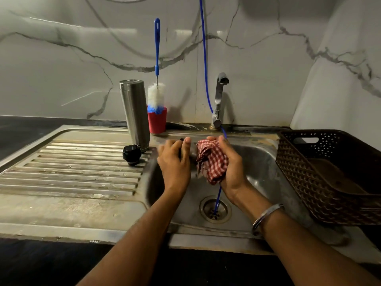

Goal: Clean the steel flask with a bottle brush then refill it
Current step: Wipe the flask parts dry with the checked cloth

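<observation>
Here the steel flask (135,112) stands upside down, its mouth down, on the sink's ribbed drainboard (68,172), at the back edge near the wall. Its black cap (132,154) lies on the ribs just in front of it, close to the flask's base but seemingly apart. Just right of the flask stands a red cup (157,122) holding the bottle brush (156,75) upright, white bristles above the rim and the blue handle rising against the marble wall.

Over the basin (261,172), the left hand (175,159) has its fingers curled around a small dark item that is blurred and mostly hidden; what it is cannot be told. The right hand (231,166) clenches a bunched red-and-white checked cloth (212,162), and a metal bangle (266,217) sits on that wrist. The two hands are close together, the cloth between them.

A thin blue hose (204,48) drops from above, passes the tap (219,96) and ends in the drain (215,210). A dark woven basket (329,172) rests on the surface to the right of the basin.
</observation>
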